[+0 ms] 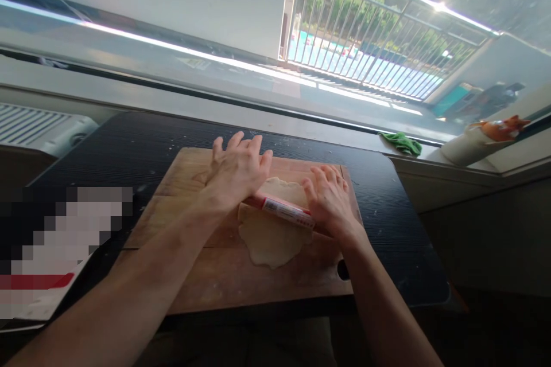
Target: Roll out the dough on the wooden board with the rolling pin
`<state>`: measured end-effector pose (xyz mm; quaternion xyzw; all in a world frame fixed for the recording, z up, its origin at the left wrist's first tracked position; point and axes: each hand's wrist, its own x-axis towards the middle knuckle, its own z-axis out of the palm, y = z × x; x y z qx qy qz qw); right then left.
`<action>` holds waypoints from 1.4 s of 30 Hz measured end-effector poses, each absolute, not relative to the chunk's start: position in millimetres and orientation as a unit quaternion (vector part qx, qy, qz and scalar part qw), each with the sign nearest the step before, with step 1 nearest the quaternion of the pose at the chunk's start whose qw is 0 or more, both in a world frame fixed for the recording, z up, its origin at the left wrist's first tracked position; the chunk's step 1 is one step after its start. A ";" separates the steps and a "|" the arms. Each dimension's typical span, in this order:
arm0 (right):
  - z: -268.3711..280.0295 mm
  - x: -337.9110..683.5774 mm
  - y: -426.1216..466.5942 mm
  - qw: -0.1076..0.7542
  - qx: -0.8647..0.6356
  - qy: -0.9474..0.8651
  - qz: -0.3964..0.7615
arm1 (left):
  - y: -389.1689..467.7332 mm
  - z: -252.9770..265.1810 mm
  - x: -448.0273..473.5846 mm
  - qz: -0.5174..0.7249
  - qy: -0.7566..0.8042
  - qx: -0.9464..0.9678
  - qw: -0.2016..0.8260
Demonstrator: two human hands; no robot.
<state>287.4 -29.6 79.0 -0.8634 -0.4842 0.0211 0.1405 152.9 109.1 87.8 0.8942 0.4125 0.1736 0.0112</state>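
We observe the left hand (240, 167) and right hand (330, 198), fingers unclenched and slightly bent, resting over opposite ends of a labelled roller (287, 210) across flattened dough (275, 242).

The person's left hand (238, 167) and right hand (332, 199) are bare, with slim fingers (255, 145); the forearms (161, 264), uncovered, taper handward.
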 end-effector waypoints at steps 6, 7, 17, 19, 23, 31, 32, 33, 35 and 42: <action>76.3 239.7 -72.6 0.154 -0.816 -0.557 0.010 | 85.7 74.8 110.3 0.152 0.368 0.917 -0.002; 76.9 236.9 -75.1 0.156 -0.810 -0.565 0.006 | 83.4 72.9 105.1 0.152 0.367 0.918 -0.002; 77.7 278.6 -38.3 0.166 -0.850 -0.500 -0.015 | 122.3 84.7 159.7 0.154 0.389 0.908 0.019; 76.6 254.2 -56.7 0.167 -0.833 -0.528 0.001 | 111.7 79.9 139.6 0.140 0.377 0.916 0.015; 78.4 225.3 -78.9 0.165 -0.797 -0.581 -0.014 | 97.3 74.2 110.9 0.123 0.382 0.916 0.023; 85.8 271.1 -53.4 0.184 -0.832 -0.515 -0.095 | 137.0 83.5 200.3 0.129 0.384 0.913 0.038; 85.4 268.7 -55.7 0.183 -0.829 -0.521 -0.090 | 138.3 83.6 203.3 0.133 0.373 0.917 0.036; 84.2 264.0 -60.2 0.180 -0.823 -0.534 -0.078 | 137.3 83.1 201.0 0.137 0.363 0.921 0.036; 80.3 251.6 -73.2 0.168 -0.802 -0.572 -0.043 | 130.2 81.2 181.9 0.144 0.349 0.925 0.037; 75.5 253.4 -84.2 0.135 -0.782 -0.608 -0.036 | 113.8 79.8 121.6 0.116 0.311 0.943 0.020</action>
